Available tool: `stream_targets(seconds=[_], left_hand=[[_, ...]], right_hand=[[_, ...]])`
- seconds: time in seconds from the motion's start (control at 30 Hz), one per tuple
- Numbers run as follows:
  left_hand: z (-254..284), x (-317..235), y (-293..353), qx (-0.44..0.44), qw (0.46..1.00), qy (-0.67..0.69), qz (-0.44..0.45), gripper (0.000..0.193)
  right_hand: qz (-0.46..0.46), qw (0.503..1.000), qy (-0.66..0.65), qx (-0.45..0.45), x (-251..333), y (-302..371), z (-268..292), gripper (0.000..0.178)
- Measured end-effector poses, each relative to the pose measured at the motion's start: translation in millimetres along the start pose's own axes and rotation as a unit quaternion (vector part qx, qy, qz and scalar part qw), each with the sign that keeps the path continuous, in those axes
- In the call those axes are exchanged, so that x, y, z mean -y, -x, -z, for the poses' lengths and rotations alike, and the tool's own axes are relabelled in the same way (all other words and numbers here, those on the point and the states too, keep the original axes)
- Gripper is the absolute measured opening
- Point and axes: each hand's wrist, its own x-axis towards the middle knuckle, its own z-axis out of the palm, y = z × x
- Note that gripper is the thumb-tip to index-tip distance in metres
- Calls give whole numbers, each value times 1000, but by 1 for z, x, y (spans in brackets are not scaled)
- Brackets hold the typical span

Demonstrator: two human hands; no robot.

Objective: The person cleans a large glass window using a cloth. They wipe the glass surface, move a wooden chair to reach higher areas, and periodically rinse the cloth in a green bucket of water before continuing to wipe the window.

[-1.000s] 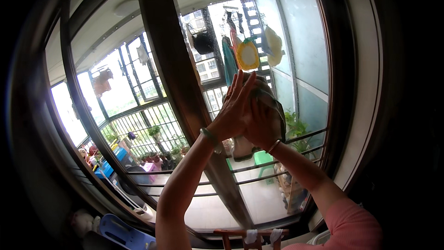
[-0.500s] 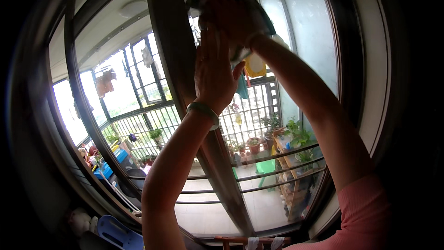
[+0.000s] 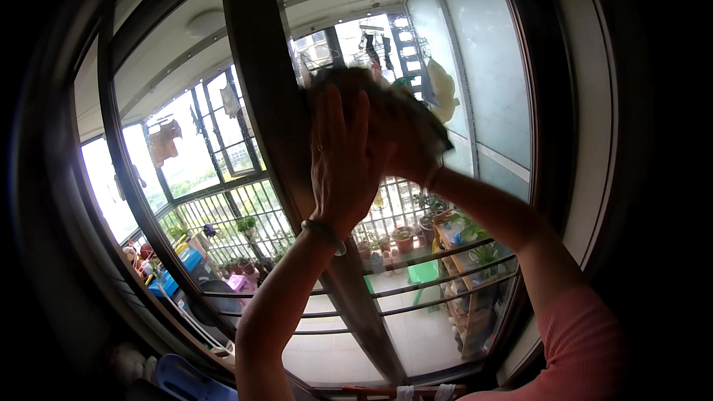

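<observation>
My left hand [image 3: 343,167] lies flat with its fingers stretched upward, against the dark window frame [image 3: 256,52] and the edge of the glass pane [image 3: 490,59]. A pale bangle [image 3: 324,236] circles its wrist. Just beside it, my right hand [image 3: 401,141] presses a dark cloth [image 3: 433,125] onto the pane. This hand is dim and smeared by motion, and its fingers partly merge with the cloth. The cloth spreads above both hands, and one corner sticks out to the right.
Behind the glass is a balcony with potted plants [image 3: 403,236], a wooden shelf [image 3: 457,297], a green stool [image 3: 423,273] and hanging clothes [image 3: 164,141]. Horizontal bars [image 3: 445,279] cross the lower window. A blue plastic chair [image 3: 189,380] stands at the lower left.
My right hand and the cloth have moved down the pane, from near the top to about the middle. My left hand has come down a little too, its fingers now nearer the cloth.
</observation>
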Motion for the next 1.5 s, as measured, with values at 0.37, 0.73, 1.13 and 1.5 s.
stream_targets(seconds=[0.37, 0.73, 1.13, 1.5], left_hand=[[-10, -23, 41, 150, 988, -7, -24, 67], [-43, 10, -84, -58, 995, -25, -77, 61], [-51, -22, -13, 71, 997, 18, -20, 67], [-86, -89, 34, 195, 960, 77, -187, 59]], right_hand=[[106, 963, 24, 248, 34, 134, 47, 37], [45, 985, 164, -19, -121, -110, 48, 44], [-39, 992, 58, 106, -53, 73, 71, 39], [-272, 883, -273, 266, -20, 184, 111, 36]])
